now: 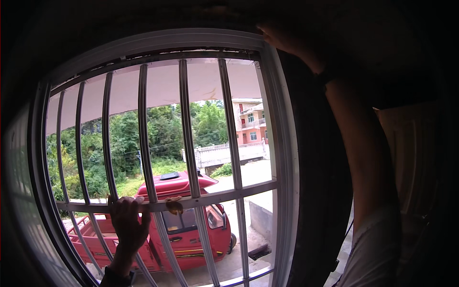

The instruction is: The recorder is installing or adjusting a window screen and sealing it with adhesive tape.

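Note:
My left hand [128, 220] is closed around the horizontal crossbar [224, 195] of a metal window grille, its fingers hooked over the top. On the same bar, just right of that hand, sits a small brown, curled lump [174, 205] whose kind I cannot make out. My right hand [282, 39] is raised high and touches the top right corner of the window frame [275, 91]. Deep shadow hides most of its fingers. Vertical grille bars [185, 119] span the opening.
A sliding window pane [21, 167] stands at the left edge. Dark wall lies right of the frame, with a pale door [406, 153] beyond my right arm. Outside, a red three-wheeled cargo vehicle [191, 239] is parked close below, with trees and a building [251, 122] behind.

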The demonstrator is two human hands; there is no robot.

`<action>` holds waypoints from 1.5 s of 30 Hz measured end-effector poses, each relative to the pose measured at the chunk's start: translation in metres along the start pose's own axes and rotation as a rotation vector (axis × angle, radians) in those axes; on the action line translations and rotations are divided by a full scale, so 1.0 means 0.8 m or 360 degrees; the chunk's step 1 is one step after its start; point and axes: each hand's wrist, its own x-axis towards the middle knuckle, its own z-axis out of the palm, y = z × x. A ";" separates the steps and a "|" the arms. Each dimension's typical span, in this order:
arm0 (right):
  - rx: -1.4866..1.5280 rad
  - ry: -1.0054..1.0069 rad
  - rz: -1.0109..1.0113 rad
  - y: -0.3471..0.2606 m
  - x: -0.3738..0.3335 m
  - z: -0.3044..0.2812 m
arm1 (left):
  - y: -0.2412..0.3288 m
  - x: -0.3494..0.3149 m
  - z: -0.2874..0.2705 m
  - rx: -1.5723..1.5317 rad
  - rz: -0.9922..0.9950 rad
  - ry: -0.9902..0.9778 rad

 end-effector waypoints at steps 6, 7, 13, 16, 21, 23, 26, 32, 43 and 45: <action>0.0058 0.0403 0.0078 -0.013 -0.014 -0.009 | 0.000 0.002 0.001 -0.0078 -0.0018 -0.0030; 0.0069 0.0467 0.0080 -0.017 -0.019 -0.012 | 0.000 0.002 0.001 -0.0025 0.0022 -0.0004; 0.0168 0.0833 0.0179 -0.055 -0.064 -0.030 | 0.006 0.017 -0.015 0.0115 0.0073 -0.0116; 0.0240 0.0985 0.0302 -0.065 -0.085 -0.036 | 0.042 0.083 -0.033 0.0156 0.0168 -0.0057; 0.0401 0.1102 0.0498 -0.065 -0.116 -0.024 | 0.132 0.273 -0.023 -0.0249 0.0609 0.0425; 0.0477 0.1147 0.0534 -0.068 -0.118 -0.024 | 0.161 0.349 -0.019 -0.0243 0.0692 0.0605; 0.0529 0.1150 0.0548 -0.069 -0.122 -0.024 | 0.195 0.442 0.000 -0.0262 0.0811 0.0797; 0.0578 0.0834 0.0442 -0.064 -0.137 -0.017 | 0.256 0.540 0.006 -0.0080 0.0923 0.0953; 0.0563 0.0483 0.0456 -0.070 -0.139 -0.006 | 0.246 0.613 -0.002 -0.0383 0.0822 0.0397; 0.0538 0.0444 0.0480 -0.065 -0.148 -0.003 | 0.264 0.616 -0.011 -0.0270 0.0772 0.0227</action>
